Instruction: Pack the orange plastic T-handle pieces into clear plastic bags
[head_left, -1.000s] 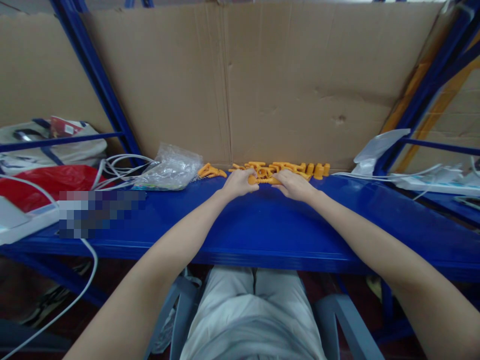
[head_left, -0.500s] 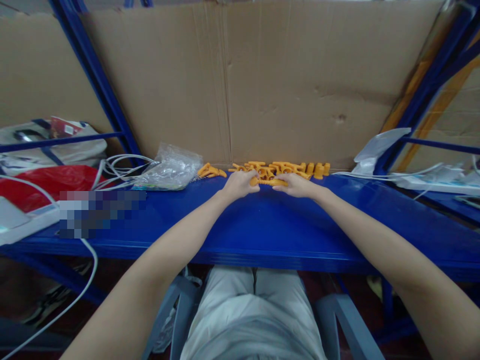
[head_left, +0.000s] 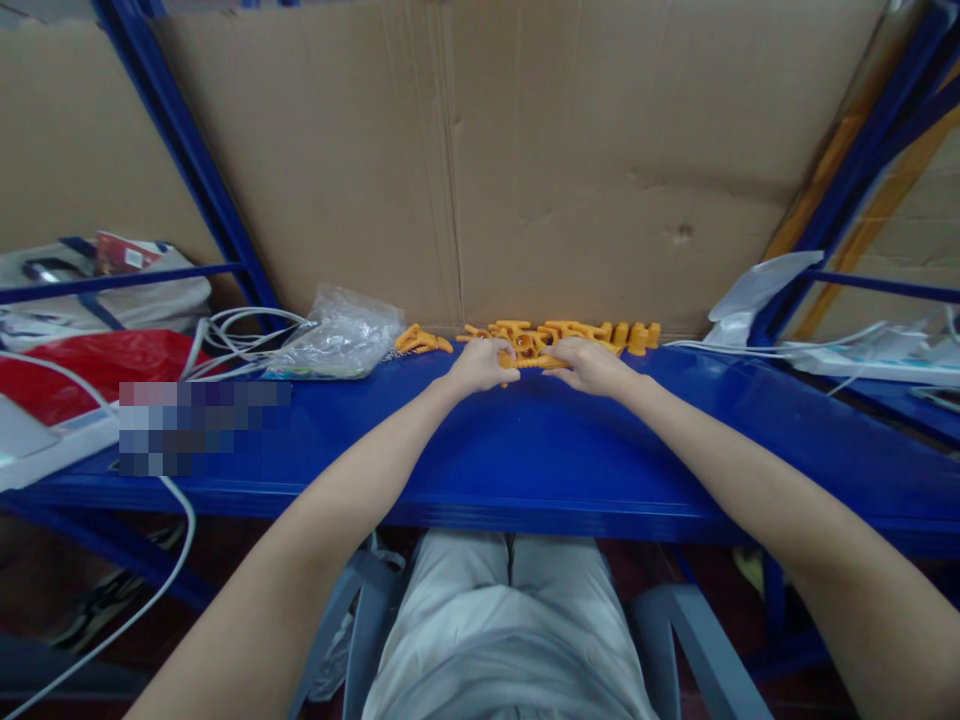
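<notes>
Between my two hands, just above the blue table (head_left: 480, 450), is an orange plastic piece with a ridged, screw-like shaft (head_left: 531, 363). My left hand (head_left: 481, 367) is closed round its left end. My right hand (head_left: 594, 367) pinches the right end between thumb and fingers. Right behind the hands lies a row of orange plastic parts (head_left: 577, 328), partly hidden by my fingers. Some of these are looped frames, and at the row's right end stand several short, knob-like orange pieces (head_left: 638, 338).
More orange parts (head_left: 422, 341) lie left of my hands, beside a clear plastic bag (head_left: 341, 335). White cables (head_left: 251, 330) and a red bag (head_left: 97, 370) are farther left. A cardboard sheet (head_left: 525, 170) stands behind the table. A white power strip (head_left: 877, 362) sits at right.
My right hand's fingers have shifted slightly on the orange ridged piece, and the piece has turned a little. My left hand stays almost where it was.
</notes>
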